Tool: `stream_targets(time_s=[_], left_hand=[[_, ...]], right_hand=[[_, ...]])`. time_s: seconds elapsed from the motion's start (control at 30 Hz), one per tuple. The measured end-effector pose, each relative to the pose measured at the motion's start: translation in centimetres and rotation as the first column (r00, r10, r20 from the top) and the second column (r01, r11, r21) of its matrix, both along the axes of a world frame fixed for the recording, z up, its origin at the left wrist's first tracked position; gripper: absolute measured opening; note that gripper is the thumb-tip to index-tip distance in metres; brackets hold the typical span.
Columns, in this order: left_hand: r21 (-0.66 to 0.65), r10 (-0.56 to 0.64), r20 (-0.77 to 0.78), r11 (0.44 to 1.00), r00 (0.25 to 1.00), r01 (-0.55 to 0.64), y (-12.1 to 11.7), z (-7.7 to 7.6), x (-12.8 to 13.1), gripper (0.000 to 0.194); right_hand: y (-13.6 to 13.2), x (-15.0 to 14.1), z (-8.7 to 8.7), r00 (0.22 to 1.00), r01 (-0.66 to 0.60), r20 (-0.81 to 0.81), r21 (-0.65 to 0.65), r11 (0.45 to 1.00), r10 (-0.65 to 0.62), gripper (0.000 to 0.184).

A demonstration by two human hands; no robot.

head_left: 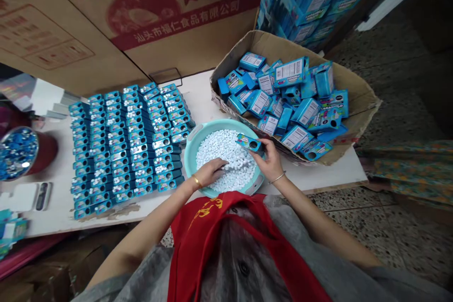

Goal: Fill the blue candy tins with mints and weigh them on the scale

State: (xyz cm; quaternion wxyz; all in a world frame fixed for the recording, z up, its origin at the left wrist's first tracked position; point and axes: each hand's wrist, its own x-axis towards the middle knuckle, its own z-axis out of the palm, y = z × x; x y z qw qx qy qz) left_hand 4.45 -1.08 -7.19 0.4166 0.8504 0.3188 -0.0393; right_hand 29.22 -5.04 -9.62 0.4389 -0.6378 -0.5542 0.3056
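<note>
A teal basin full of small white candies stands at the table's front edge. My left hand is over its left side, fingers closed on what looks like a small scoop heaped with candies; its outline is hard to make out. My right hand grips a small blue candy box over the basin's right side. The box lies tilted with its printed end and dark round hole facing up. The scoop's candies are just below the box.
Rows of blue boxes stand at the left, many topped with white candies. A cardboard carton of loose blue boxes is at the right. Large cartons and wrapped stacks rise behind. A red-brown tub sits far left.
</note>
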Motion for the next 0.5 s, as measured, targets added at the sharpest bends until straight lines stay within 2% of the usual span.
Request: stream_targets(time_s=[0.1,0.17,0.23,0.3,0.4,0.5], left_hand=[[0.005,0.041,0.114,0.999,0.993,-0.042,1.4,3.8,-1.3,0.031],[0.060,0.036,0.085,0.997,0.996,-0.041,2.4,6.4,-1.4,0.031],[0.129,0.009,-0.012,0.992,1.000,-0.007,3.2,8.6,-0.8,0.031],[0.201,-0.024,-0.171,0.978,0.985,0.059,3.7,10.4,0.5,0.030],[0.278,-0.035,-0.434,0.945,0.900,0.171,3.6,12.7,3.3,0.032],[0.317,-0.019,-0.564,0.918,0.826,0.238,2.8,14.9,6.0,0.027]], right_hand=[[-0.1,-0.4,0.4,0.999,-0.035,0.030,0.009,0.999,0.034,0.035],[-0.2,-0.9,0.4,0.997,-0.069,0.046,0.015,0.997,0.068,0.035],[-0.3,-1.4,0.4,0.993,-0.104,0.059,0.027,0.994,0.102,0.036],[-0.3,-1.9,0.3,0.989,-0.129,0.076,0.048,0.990,0.125,0.037],[-0.4,-2.5,0.2,0.983,-0.158,0.104,0.088,0.984,0.149,0.038],[-0.6,-3.0,0.0,0.983,-0.163,0.103,0.102,0.981,0.152,0.039]])
